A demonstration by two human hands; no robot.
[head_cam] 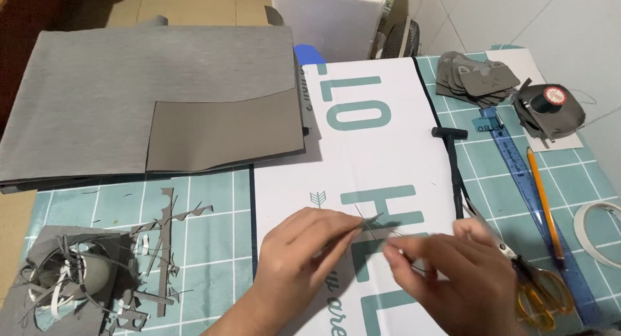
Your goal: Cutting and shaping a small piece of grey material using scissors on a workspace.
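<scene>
Pinched between the left hand [310,236] fingertips, a thin needle [369,223] is held pointing right, while a fine thread [404,234] is nipped by the right hand [446,271] just beside it. Both are kept over the white sheet [381,155], with scissors [540,287] lying near right.

White tiled wall [517,19], tan floor [194,3]
</scene>
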